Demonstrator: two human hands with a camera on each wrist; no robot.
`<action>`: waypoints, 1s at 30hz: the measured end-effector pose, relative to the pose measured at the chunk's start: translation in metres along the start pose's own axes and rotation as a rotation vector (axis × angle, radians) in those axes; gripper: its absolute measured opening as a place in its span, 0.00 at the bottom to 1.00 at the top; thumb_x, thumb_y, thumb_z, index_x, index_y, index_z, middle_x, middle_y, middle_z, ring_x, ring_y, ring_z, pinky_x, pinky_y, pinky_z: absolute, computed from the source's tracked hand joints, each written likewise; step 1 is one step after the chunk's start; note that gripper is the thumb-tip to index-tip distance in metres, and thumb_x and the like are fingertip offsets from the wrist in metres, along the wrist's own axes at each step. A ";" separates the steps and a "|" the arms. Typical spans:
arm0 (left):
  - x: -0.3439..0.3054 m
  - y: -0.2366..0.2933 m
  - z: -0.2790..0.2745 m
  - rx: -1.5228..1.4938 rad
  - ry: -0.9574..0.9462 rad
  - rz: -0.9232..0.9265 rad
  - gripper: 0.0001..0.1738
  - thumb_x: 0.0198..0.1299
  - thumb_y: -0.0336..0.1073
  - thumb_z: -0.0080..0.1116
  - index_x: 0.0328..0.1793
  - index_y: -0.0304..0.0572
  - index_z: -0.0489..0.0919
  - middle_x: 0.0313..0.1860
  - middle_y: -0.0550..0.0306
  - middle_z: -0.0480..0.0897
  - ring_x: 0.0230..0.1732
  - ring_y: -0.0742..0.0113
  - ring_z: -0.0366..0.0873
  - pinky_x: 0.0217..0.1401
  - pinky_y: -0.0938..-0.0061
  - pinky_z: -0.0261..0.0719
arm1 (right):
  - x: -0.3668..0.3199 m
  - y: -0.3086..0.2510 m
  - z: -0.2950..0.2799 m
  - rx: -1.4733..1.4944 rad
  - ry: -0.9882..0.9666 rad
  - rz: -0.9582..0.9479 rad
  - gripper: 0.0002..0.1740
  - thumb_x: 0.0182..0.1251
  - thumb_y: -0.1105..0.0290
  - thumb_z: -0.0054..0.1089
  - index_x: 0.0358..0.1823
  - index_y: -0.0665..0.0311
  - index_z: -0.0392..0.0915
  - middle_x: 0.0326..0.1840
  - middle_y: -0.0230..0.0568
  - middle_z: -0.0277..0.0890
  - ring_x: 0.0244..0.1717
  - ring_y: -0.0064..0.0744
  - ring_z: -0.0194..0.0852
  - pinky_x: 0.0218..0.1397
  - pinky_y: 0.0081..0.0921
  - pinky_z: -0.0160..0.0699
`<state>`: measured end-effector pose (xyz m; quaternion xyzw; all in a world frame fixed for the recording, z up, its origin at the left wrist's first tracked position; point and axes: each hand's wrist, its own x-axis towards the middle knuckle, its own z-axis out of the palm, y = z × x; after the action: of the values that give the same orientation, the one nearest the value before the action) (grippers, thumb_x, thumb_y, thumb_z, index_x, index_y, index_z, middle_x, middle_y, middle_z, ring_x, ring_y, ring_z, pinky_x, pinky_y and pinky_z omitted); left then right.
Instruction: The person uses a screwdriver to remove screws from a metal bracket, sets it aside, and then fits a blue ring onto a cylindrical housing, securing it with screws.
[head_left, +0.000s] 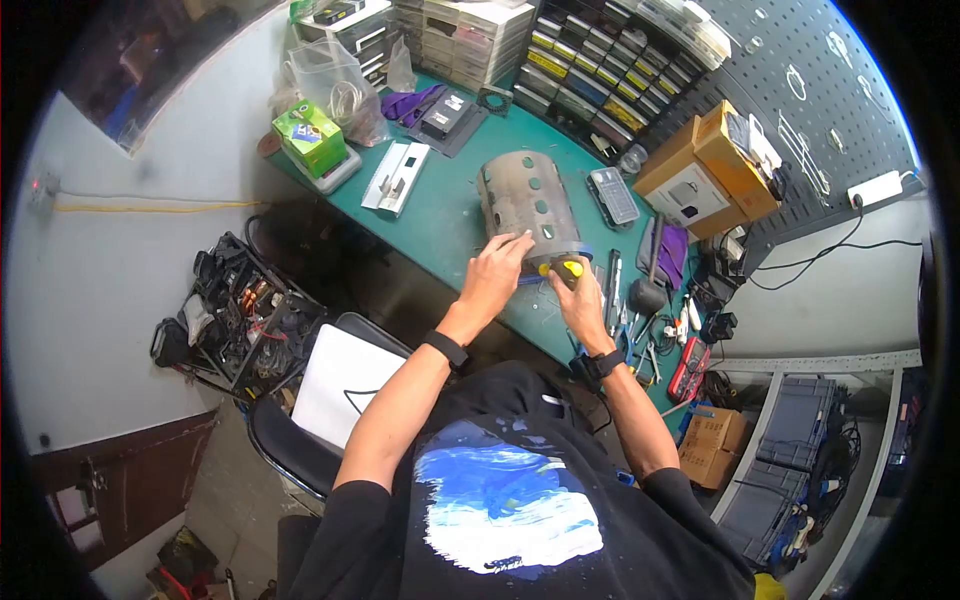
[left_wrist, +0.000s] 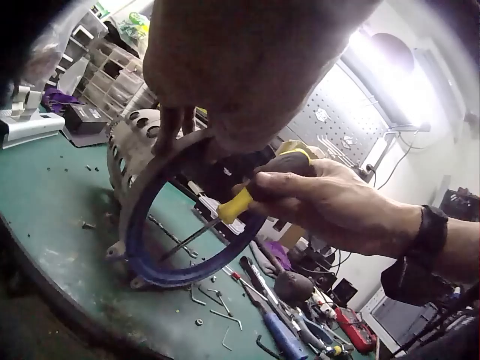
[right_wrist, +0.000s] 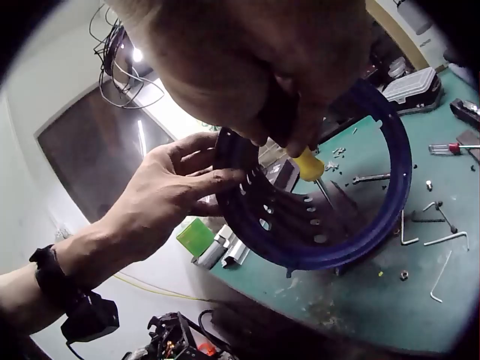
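Observation:
A grey metal cylinder (head_left: 525,190) with rows of round holes lies on its side on the green bench, its open end towards me. A blue ring (left_wrist: 176,276) lines that end. My left hand (head_left: 493,270) holds the cylinder at its rim, the fingers over the edge of the wall in the right wrist view. In my right hand (head_left: 582,300) is a screwdriver (left_wrist: 236,206) with a yellow and black handle, gripped at the handle. Its shaft reaches through the ring into the cylinder. The tip's contact is hidden in the head view.
Hex keys (right_wrist: 409,229), loose screws and hand tools lie right of the cylinder, near a red multimeter (head_left: 688,370). Behind stand a clear-lidded case (head_left: 612,198), a cardboard box (head_left: 672,190) and drawer cabinets (head_left: 600,75). A white metal piece (head_left: 397,178) lies to the left.

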<state>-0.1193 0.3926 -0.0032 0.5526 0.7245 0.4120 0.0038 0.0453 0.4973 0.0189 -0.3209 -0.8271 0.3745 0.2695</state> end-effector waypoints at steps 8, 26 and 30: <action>-0.001 -0.001 -0.014 -0.063 0.025 -0.038 0.32 0.59 0.23 0.66 0.72 0.46 0.79 0.60 0.48 0.86 0.64 0.46 0.82 0.61 0.55 0.86 | 0.004 0.009 -0.001 0.062 -0.004 0.035 0.17 0.74 0.72 0.67 0.58 0.70 0.73 0.44 0.52 0.87 0.45 0.41 0.89 0.50 0.35 0.84; -0.004 -0.015 -0.017 -0.102 0.047 -0.052 0.30 0.60 0.24 0.66 0.71 0.44 0.80 0.60 0.46 0.86 0.63 0.46 0.82 0.63 0.56 0.85 | 0.016 -0.019 0.003 -0.058 -0.066 -0.024 0.18 0.73 0.75 0.67 0.58 0.72 0.70 0.44 0.57 0.87 0.43 0.51 0.90 0.45 0.39 0.83; -0.005 -0.017 -0.020 -0.123 0.037 -0.081 0.30 0.60 0.24 0.66 0.71 0.44 0.80 0.60 0.46 0.86 0.63 0.46 0.82 0.63 0.56 0.85 | 0.016 -0.024 0.006 -0.090 -0.059 -0.032 0.17 0.73 0.76 0.66 0.57 0.73 0.70 0.45 0.58 0.87 0.44 0.53 0.90 0.45 0.40 0.84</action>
<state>-0.1396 0.3758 -0.0027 0.5137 0.7196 0.4654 0.0410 0.0233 0.4945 0.0377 -0.3082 -0.8558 0.3418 0.2364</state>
